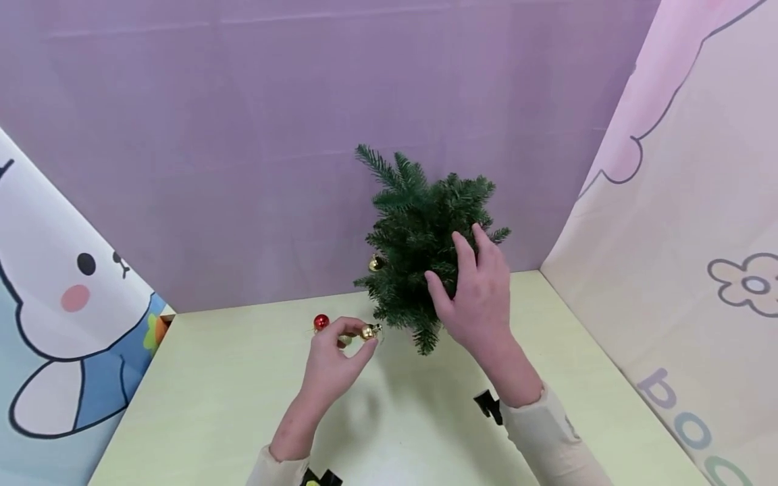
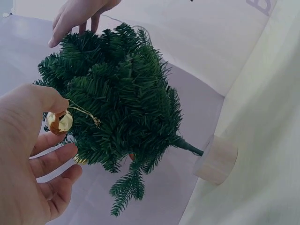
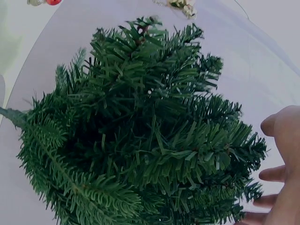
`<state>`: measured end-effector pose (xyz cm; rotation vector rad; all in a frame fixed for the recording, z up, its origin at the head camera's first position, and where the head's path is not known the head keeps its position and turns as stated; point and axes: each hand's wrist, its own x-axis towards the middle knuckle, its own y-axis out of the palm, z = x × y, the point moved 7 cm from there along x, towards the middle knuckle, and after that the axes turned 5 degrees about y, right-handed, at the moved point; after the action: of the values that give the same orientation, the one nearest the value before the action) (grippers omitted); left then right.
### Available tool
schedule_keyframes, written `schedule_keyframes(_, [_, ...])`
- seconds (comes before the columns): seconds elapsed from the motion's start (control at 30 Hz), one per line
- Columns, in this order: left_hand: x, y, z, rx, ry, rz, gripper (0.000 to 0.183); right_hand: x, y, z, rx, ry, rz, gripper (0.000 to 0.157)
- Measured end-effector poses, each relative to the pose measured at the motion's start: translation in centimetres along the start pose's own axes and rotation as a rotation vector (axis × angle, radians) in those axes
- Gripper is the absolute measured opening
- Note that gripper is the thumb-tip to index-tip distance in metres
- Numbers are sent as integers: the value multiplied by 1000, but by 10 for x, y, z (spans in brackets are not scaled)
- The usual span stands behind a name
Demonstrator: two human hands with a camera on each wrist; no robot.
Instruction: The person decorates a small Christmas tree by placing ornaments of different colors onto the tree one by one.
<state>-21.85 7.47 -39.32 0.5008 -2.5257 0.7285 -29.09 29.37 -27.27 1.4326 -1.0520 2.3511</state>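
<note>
A small green artificial Christmas tree (image 1: 419,223) stands toward the back of the table on a pale round base (image 2: 216,159), seen in the left wrist view. My left hand (image 1: 331,368) pinches a shiny gold ball ornament (image 2: 60,123) between thumb and forefinger, just left of the lower branches. From the ornament's cap a thin gold hanging loop (image 2: 84,111) sticks out toward the needles. At the tree's right side is my right hand (image 1: 483,297), its fingers spread and extended over the branch tips. Another gold ornament (image 1: 375,262) hangs on the tree's left side.
A red ball ornament (image 1: 321,322) lies on the pale table (image 1: 243,378) behind my left hand, with another ball partly hidden by the fingers. A purple backdrop (image 1: 243,169) stands behind the table. Printed panels flank both sides, a cartoon rabbit (image 1: 67,270) on the left one.
</note>
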Motion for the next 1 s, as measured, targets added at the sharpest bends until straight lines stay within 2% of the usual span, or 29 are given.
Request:
schedule_keyframes(0.1, [-3, 1, 0, -2, -25, -8, 22, -4, -8, 11, 38, -50, -90, 57])
schedule_keyframes(0.23, [-6, 2, -2, -2, -42, -21, 22, -22, -22, 38, 180, -224, -200, 37])
schedule_keyframes(0.3, [-5, 1, -5, -6, -33, -34, 22, -35, -21, 53, 254, -311, -167, 27])
schedule_keyframes(0.4, [-5, 0, -8, -13, -25, -45, 21, -53, -12, 65, 289, -359, -26, 16])
schedule_keyframes(0.5, [-7, 1, -9, -27, -33, -45, 20, -66, 3, 65, 227, -348, 118, 13])
schedule_keyframes(0.63, [-8, 3, -6, -53, -57, -27, 18, -74, 19, 62, 81, -346, 201, 24])
schedule_keyframes(0.8, [-7, 2, -7, -83, -72, -5, 18, -75, 27, 62, -10, -364, 186, 33])
schedule_keyframes(1.0, [-8, 2, -9, -94, -61, 16, 18, -75, 32, 62, -44, -389, 136, 26])
